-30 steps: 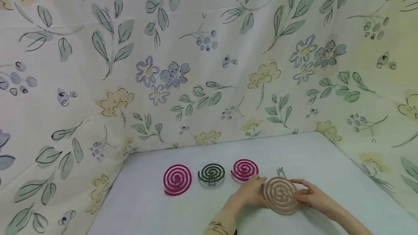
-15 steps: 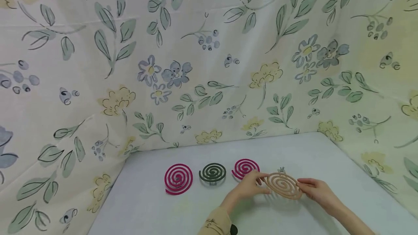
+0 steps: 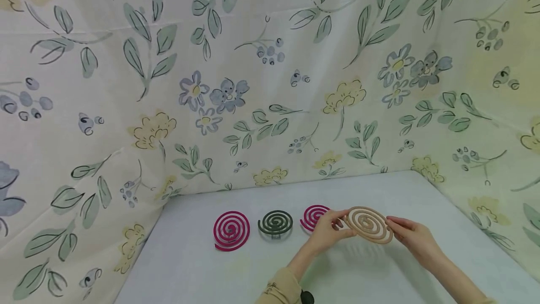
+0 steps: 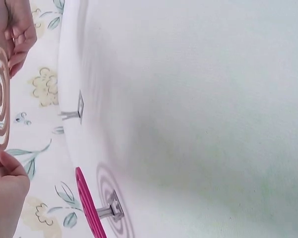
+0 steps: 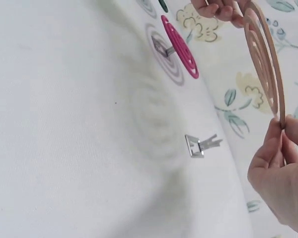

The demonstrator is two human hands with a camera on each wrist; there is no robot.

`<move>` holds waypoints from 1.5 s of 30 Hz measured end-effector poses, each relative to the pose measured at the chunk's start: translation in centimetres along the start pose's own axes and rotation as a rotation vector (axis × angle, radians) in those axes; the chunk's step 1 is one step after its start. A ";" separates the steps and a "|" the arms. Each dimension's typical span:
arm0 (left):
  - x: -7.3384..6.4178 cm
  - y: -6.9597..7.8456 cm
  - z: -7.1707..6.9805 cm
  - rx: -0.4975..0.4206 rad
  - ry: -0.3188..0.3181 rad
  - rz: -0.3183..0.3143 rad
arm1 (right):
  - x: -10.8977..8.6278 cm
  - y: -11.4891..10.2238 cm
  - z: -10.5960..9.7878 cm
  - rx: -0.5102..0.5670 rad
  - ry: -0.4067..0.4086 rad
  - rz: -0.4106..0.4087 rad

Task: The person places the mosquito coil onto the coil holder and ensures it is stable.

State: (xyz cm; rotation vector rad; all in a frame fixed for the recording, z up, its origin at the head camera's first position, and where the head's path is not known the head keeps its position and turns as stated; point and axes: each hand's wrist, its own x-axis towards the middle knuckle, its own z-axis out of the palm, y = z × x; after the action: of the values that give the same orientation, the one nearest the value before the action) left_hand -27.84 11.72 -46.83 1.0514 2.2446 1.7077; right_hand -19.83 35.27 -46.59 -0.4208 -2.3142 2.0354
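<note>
A tan mosquito coil point(image 3: 366, 222) is held up off the table between both hands, tilted. My left hand point(image 3: 324, 234) pinches its left edge between thumb and fingers. On the opposite edge, my right hand point(image 3: 417, 243) pinches it the same way. In the right wrist view the coil point(image 5: 263, 62) is nearly edge-on, with a narrow gap between two of its bands. Below it, a small metal stand point(image 5: 202, 146) stands on the table with its prongs upward; the head view hides this stand behind the coil.
Left of the hands, a magenta coil point(image 3: 312, 219), a dark green coil point(image 3: 276, 222) and another magenta coil point(image 3: 231, 230) sit in a row. The nearest magenta one rests on a metal stand point(image 4: 113, 208). Floral cloth point(image 3: 270, 83) surrounds the white table point(image 3: 190, 266).
Both hands have raised the tan coil away from the viewer. It flattened from facing the camera, then tipped partly back up. The other coils stay in place.
</note>
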 end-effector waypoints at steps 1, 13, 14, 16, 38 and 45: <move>0.0 0.0 0.1 -0.009 0.017 -0.010 | 0.0 -0.1 0.0 0.041 -0.002 -0.007; 0.5 0.0 1.0 -0.136 0.224 -0.070 | 0.3 -0.6 -0.4 0.486 -0.180 -0.076; 0.5 0.0 1.1 -0.150 0.240 -0.076 | 0.3 -0.6 -0.5 0.495 -0.194 -0.068; 0.6 -0.1 1.2 -0.173 0.271 -0.088 | 0.3 -0.5 -0.5 0.510 -0.216 -0.059; 0.8 -0.7 4.4 -0.216 0.465 -0.096 | 2.0 3.2 0.1 0.689 -0.247 -0.168; 0.9 -1.6 5.1 -0.283 0.544 -0.108 | 2.6 4.0 0.3 0.671 -0.252 -0.228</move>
State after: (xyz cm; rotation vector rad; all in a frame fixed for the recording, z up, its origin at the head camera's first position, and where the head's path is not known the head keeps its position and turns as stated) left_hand -26.73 16.17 -49.80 0.4290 2.1723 2.3895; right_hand -21.64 35.96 -50.94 0.1307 -1.5153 2.6571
